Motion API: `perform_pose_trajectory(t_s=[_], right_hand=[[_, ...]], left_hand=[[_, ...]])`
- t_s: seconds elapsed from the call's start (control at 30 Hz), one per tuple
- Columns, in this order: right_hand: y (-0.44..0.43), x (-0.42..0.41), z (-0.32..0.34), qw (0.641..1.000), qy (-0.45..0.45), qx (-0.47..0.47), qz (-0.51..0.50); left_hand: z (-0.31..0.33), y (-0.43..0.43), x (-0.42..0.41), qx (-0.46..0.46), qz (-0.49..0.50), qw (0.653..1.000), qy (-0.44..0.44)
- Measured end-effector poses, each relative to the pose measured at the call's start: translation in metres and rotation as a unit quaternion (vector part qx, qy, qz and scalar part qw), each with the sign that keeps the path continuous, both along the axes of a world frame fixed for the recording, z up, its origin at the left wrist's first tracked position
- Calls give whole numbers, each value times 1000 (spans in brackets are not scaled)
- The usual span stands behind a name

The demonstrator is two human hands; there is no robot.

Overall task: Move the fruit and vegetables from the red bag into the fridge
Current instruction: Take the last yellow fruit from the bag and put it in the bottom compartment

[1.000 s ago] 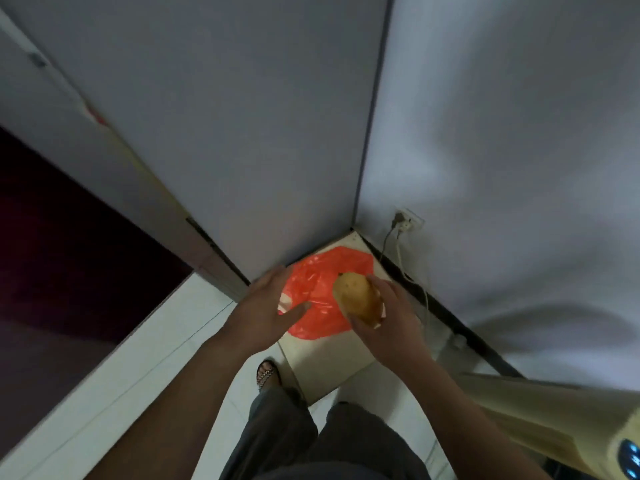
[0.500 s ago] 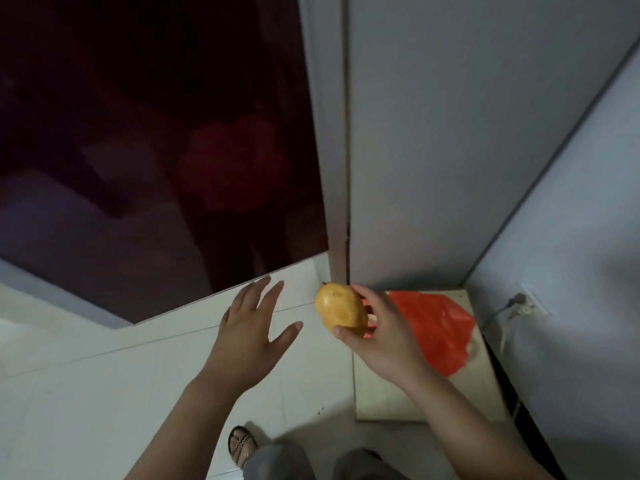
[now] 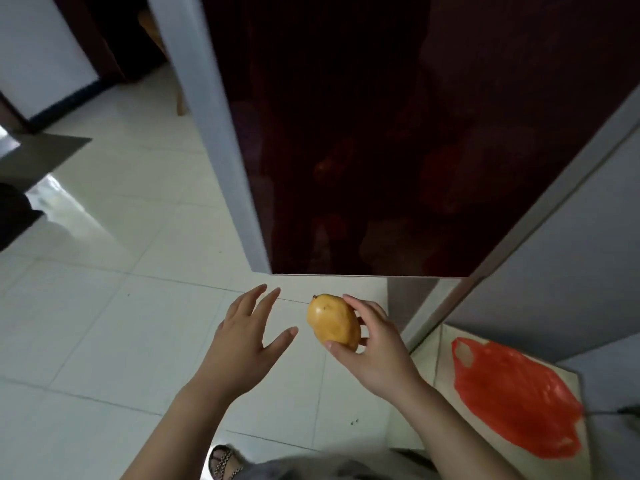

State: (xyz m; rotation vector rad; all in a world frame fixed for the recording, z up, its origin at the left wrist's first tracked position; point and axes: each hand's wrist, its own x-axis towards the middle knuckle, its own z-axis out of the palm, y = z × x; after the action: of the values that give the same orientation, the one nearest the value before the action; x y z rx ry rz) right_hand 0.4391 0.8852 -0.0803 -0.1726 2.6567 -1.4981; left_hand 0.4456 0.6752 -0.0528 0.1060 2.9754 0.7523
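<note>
My right hand [image 3: 375, 344] holds a yellow mango [image 3: 332, 323] between thumb and fingers, in front of the lower edge of the dark red fridge door [image 3: 398, 133]. The door is closed. My left hand [image 3: 247, 336] hovers just left of the mango with its fingers spread and nothing in it. The red bag [image 3: 516, 396] lies flat and crumpled on a pale board [image 3: 450, 420] at the lower right, beside the fridge.
White floor tiles [image 3: 104, 323] stretch to the left and below. The fridge's grey side [image 3: 568, 271] rises at the right. A dark doorway [image 3: 114, 32] shows at the upper left. My sandalled foot [image 3: 223, 462] is at the bottom edge.
My view has swung left from the bag to the fridge front. My right hand has carried the mango away from the bag toward the fridge door, with my left hand moving alongside, open.
</note>
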Motion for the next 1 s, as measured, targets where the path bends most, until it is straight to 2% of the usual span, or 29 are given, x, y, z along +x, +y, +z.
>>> perform_pose_trajectory(t_s=[0.2, 0.43, 0.7, 1.0], right_hand=[[-155, -31, 1, 999, 19, 9, 30], [-292, -59, 7, 996, 22, 22, 84], [-372, -106, 2, 990, -1, 68, 125], [-446, -200, -13, 989, -15, 48, 138]], left_hand=[[-8, -147, -14, -10, 21, 1000, 7], [-9, -290, -11, -29, 106, 994, -26], [-9, -371, -38, -69, 104, 991, -48], [-12, -431, -125, -76, 98, 989, -86]])
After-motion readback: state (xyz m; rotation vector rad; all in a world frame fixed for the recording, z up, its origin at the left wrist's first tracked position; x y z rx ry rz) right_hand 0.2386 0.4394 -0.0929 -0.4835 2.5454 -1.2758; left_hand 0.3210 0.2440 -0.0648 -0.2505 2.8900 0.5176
